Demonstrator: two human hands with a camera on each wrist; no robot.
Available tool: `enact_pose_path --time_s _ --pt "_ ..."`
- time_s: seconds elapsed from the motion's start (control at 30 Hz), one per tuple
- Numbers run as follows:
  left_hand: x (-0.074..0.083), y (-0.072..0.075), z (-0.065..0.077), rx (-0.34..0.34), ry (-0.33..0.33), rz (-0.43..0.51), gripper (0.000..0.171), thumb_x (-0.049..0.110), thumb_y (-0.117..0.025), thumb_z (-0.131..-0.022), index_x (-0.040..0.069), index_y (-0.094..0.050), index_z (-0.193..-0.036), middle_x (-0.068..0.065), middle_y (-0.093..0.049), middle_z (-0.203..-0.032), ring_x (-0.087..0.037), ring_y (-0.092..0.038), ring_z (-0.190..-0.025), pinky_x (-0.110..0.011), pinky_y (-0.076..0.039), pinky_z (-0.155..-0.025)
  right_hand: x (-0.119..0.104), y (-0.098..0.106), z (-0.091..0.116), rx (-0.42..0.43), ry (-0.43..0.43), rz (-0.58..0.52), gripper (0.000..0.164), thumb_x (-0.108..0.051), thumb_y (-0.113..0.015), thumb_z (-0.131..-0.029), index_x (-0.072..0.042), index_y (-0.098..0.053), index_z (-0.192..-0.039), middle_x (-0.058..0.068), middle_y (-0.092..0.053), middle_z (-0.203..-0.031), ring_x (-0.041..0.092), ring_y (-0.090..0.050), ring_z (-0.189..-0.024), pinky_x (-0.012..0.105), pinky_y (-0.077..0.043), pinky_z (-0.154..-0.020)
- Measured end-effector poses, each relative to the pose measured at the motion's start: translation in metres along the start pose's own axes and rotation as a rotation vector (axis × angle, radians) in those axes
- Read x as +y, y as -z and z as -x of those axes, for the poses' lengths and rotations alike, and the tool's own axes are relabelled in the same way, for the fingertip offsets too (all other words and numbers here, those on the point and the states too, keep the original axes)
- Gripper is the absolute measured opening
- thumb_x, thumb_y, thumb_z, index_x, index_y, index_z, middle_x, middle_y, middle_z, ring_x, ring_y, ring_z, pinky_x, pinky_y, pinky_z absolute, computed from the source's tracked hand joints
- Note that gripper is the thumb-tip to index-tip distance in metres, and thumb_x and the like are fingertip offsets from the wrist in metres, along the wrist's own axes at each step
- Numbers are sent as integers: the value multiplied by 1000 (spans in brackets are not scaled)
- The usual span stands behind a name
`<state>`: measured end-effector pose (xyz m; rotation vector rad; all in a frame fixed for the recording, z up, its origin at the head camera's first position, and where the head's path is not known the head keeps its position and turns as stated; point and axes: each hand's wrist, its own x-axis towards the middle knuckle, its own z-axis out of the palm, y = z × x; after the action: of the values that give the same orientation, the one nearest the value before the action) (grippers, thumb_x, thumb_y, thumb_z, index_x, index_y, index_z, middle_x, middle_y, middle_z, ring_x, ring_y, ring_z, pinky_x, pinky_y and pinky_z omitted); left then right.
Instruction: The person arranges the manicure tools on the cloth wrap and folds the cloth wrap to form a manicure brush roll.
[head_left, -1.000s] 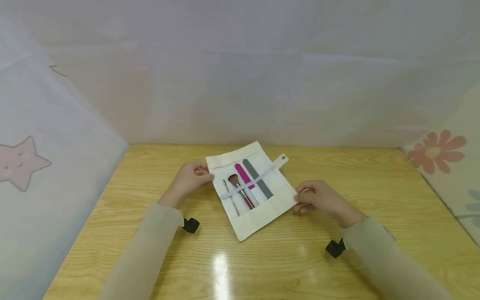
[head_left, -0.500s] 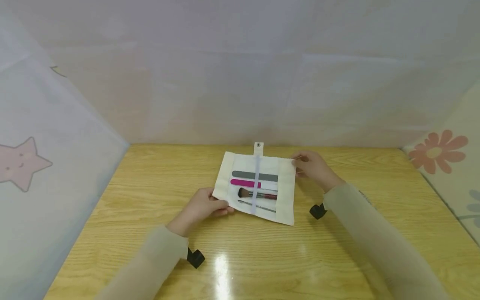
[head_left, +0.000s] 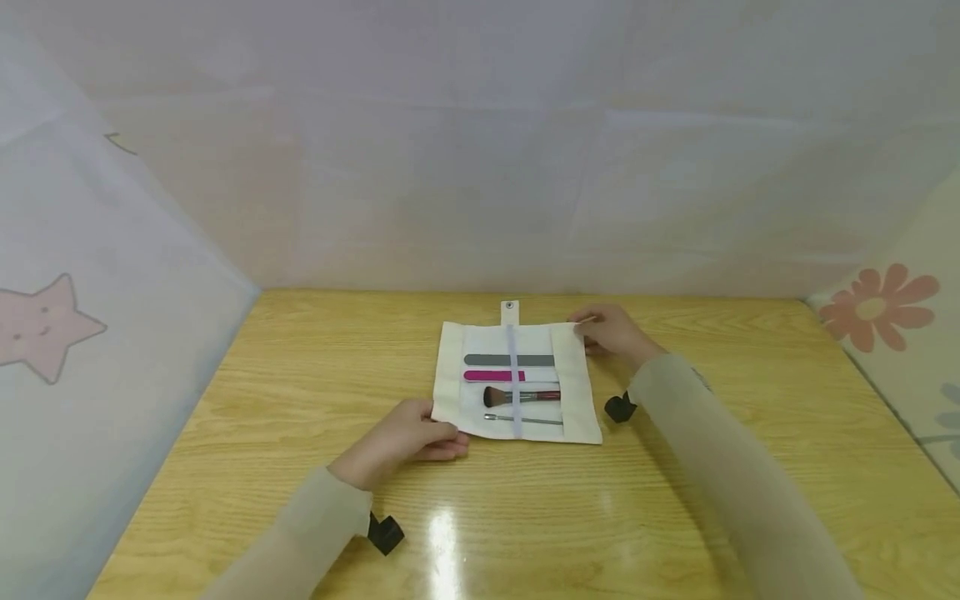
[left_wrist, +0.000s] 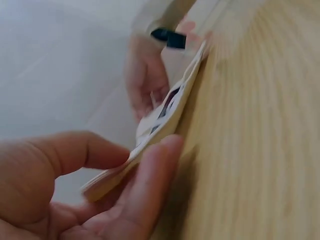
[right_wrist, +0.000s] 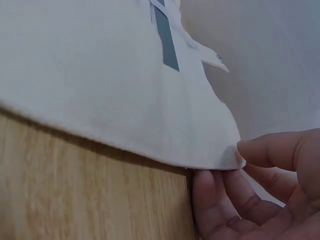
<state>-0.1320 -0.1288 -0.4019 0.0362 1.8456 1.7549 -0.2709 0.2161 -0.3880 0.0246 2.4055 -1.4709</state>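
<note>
The left hand (head_left: 408, 439) is nearest, pinching the near-left corner of a cream fabric tool pouch (head_left: 577, 412) between thumb and fingers; the left wrist view shows the thumb (left_wrist: 85, 150) on top of the corner and a finger beneath. The pouch lies opened out flat on the wooden tabletop (head_left: 262, 392), roughly at its middle. Under a pale elastic strap (head_left: 513, 375) sit 4 tools side by side, from near to far: a thin metal pick (head_left: 525, 419), a small brush (head_left: 517, 397), a pink nail file (head_left: 491, 376) and a grey nail file (head_left: 508, 360). A snap tab (head_left: 510, 311) sticks out from the far edge. The right hand (head_left: 611, 332) grips the far-right corner, thumb above and fingers (right_wrist: 220, 200) curled below.
</note>
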Motion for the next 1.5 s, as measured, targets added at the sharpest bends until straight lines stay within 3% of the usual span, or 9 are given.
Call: enact_pose_path --time_s 0.13,0.27,0.37,0.57,0.7,0.9,1.1,1.37,1.5 --pt "12 18 10 58 -32 -304 23 12 -62 -100 -7 -66 -111 -13 -74 -95 -22 -72 -85 -36 -60 -77 -1 7 14 11 46 58 39 -14 -52 -105 0 -51 -143 22 -51 -140 34 -58 -115 43 -52 -96" --pt "34 38 24 225 -164 -663 26 23 -61 -102 1 -70 -114 -6 -71 -100 -22 -68 -90 -39 -57 -78 -11 19 44 75 170 225 35 -18 -53 -106 -5 -56 -138 18 -52 -142 38 -55 -120 50 -51 -95" --pt "47 47 31 289 -285 -792 26 23 -59 -103 4 -67 -119 -8 -70 -110 -27 -66 -101 -45 -55 -86 -19 26 66 96 301 324 28 -20 -57 -105 -6 -62 -130 16 -58 -136 36 -57 -118 52 -51 -93" --pt "55 41 20 239 -461 -890 29 18 -63 -101 4 -64 -127 -9 -68 -124 -30 -65 -115 -51 -48 -101 -15 19 91 3 481 456 25 -9 -64 -100 -3 -65 -125 14 -64 -125 30 -60 -111 51 -51 -97" --pt "49 30 9 163 -461 -951 41 20 -67 -99 3 -59 -135 -10 -63 -134 -31 -58 -125 -51 -44 -107 -2 2 103 -79 445 561 37 -14 -70 -96 -2 -62 -130 16 -60 -130 38 -57 -118 55 -46 -101" --pt "32 22 -2 3 -370 -1006 59 23 -76 -92 7 -53 -144 -8 -55 -145 -29 -48 -137 -47 -36 -114 16 -22 119 -186 327 615 62 -22 -80 -89 -1 -53 -141 18 -49 -145 37 -45 -136 55 -36 -112" --pt "23 20 -6 -47 -392 -1048 59 13 -77 -88 3 -54 -142 -10 -54 -144 -30 -48 -136 -47 -35 -114 20 -33 129 -177 275 645 85 -18 -87 -81 2 -41 -150 23 -37 -153 39 -41 -139 53 -36 -112" --pt "24 22 -7 -42 -429 -1069 37 5 -59 -97 4 -61 -134 -9 -61 -137 -28 -55 -130 -46 -41 -110 18 -33 131 -169 339 723 75 -12 -79 -83 2 -43 -148 23 -42 -149 37 -47 -133 52 -42 -108" --pt "24 28 -8 -18 -463 -1050 26 8 -55 -103 8 -68 -126 -5 -67 -128 -27 -60 -123 -46 -45 -107 22 -27 125 -156 443 746 53 -7 -64 -90 2 -53 -140 17 -54 -138 28 -55 -121 49 -46 -103"
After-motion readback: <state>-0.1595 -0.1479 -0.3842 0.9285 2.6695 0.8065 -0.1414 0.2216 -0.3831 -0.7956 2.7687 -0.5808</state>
